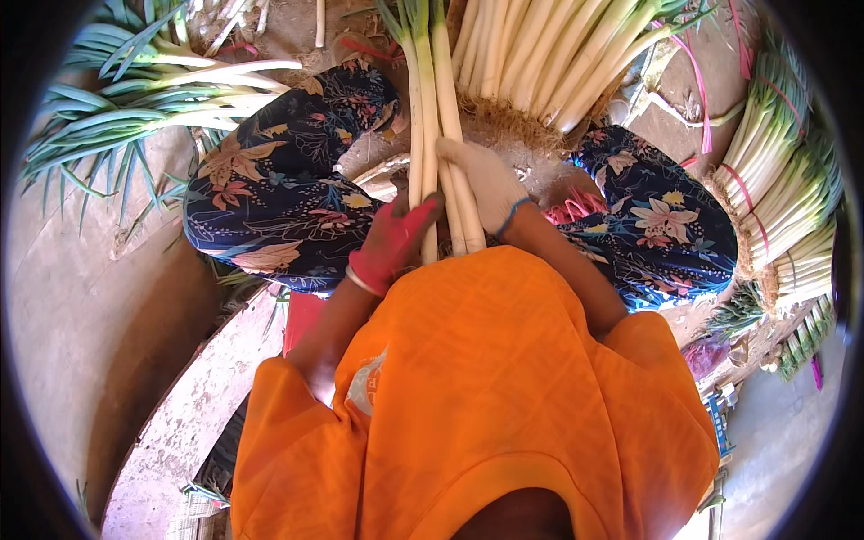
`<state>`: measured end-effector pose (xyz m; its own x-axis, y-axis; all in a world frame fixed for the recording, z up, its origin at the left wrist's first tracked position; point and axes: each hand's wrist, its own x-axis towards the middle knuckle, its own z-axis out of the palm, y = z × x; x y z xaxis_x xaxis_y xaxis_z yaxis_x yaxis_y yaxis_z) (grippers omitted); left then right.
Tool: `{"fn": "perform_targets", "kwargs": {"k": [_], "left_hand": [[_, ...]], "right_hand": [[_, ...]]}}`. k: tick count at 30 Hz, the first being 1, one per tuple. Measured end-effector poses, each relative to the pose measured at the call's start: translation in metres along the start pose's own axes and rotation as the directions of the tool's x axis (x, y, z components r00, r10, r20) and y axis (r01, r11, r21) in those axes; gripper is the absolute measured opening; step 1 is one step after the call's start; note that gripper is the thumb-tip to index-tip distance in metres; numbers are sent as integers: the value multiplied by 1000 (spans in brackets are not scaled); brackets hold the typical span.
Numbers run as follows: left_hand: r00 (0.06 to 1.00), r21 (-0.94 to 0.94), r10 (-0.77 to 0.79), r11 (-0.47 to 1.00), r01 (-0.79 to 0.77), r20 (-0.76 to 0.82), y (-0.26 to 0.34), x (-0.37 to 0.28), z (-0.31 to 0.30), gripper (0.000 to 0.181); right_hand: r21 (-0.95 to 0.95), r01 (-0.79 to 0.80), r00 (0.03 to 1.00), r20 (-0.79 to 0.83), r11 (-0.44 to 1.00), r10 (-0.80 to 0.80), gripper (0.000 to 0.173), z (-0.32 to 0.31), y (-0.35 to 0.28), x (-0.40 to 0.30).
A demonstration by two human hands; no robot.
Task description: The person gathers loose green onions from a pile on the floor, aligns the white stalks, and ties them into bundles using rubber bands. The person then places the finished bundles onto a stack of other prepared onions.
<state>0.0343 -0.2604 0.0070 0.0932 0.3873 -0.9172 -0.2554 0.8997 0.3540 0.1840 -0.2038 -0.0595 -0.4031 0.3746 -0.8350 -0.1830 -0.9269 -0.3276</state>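
Note:
Several long white-stemmed green onions (424, 115) stand between my knees, green ends pointing away from me and lower ends close to my orange shirt. My left hand (395, 236), in a red glove, grips the stems on the left side. Around the right-hand stems is my right hand (482, 179), in a pale knitted glove with a blue cuff edge. Just beyond it, a thick group of green onions (533, 54) lies with roots towards me. The root ends of the held stems are partly hidden by my shirt.
Loose green onions (169, 101) lie at the left beside my knee. Tied bundles of green onions (763, 175) are stacked at the right. Pink plastic strips (574, 206) lie near my right leg, and another pink strip (702, 101) is farther out. A curved ledge (196, 398) runs behind at lower left.

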Motion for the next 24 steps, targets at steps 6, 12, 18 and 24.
{"fn": "perform_targets", "kwargs": {"k": [6, 12, 18, 24], "left_hand": [[944, -58, 211, 971, -232, -254, 3, 21, 3, 38], [991, -318, -14, 946, 57, 137, -34, 24, -27, 44], [903, -248, -127, 937, 245, 410, -8, 15, -18, 43], [988, -141, 2, 990, 20, 156, -17, 0, -2, 41]], "right_hand": [[-218, 270, 953, -81, 938, -293, 39, 36, -33, 27], [-334, 243, 948, -116, 911, -296, 42, 40, -16, 8], [-295, 237, 962, -60, 926, -265, 40, 34, -21, 13], [94, 140, 946, 282, 986, -161, 36, 14, -65, 55]]}}
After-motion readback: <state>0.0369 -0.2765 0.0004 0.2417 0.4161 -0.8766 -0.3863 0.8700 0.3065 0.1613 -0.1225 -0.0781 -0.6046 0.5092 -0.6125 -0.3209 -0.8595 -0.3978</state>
